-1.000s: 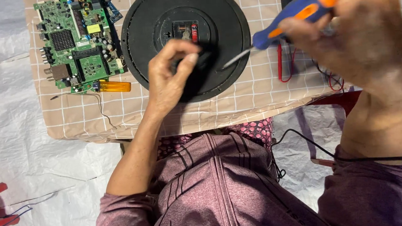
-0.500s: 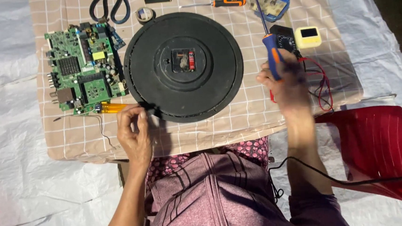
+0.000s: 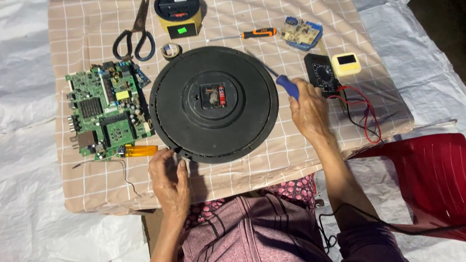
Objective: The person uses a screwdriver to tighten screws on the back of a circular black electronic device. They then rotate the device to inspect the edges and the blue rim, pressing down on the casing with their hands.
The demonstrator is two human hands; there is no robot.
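Round black clock back [image 3: 213, 105]: face down at centre of the checked table cloth [image 3: 300, 159], small mechanism in its middle. Left hand [image 3: 169, 179]: at the near rim, fingertips pinched together against the edge. Right hand [image 3: 309, 109]: fingers closed around blue-handled screwdriver [image 3: 287, 86], shaft pointing toward far edge. Green circuit board [image 3: 108, 109] toward left edge; scissors [image 3: 136, 36] at far edge; black multimeter [image 3: 322, 74] toward right edge.

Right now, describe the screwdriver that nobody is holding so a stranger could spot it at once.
Start at the big round black clock back in the middle of the checked beige cloth. Above its upper right edge lies a thin screwdriver with an orange and black handle, next to a small blue circuit module. The other screwdriver is blue-handled, in the right hand.
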